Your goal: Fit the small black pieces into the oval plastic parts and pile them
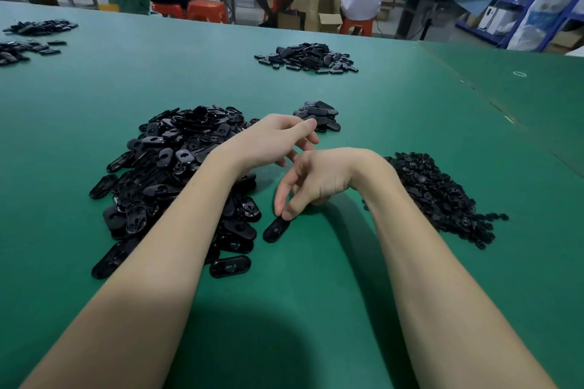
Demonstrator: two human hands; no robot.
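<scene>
A big heap of black oval plastic parts (177, 167) lies on the green table (316, 294), left of centre. To the right is a heap of small black pieces (442, 196). A small pile of ovals (319, 114) sits further back. My left hand (271, 142) hovers over the big heap's right edge, fingers apart, nothing in it. My right hand (313, 183) points down, its thumb and fingertips touching the upper end of a single oval part (275, 229) that lies on the table. Whether the hand grips that oval I cannot tell.
Another pile of black ovals (308, 58) lies at the far middle, and more piles (31, 38) at the far left. A table seam (493, 104) runs along the right. Beyond the table, two people sit on orange stools (205, 9) at a long bench.
</scene>
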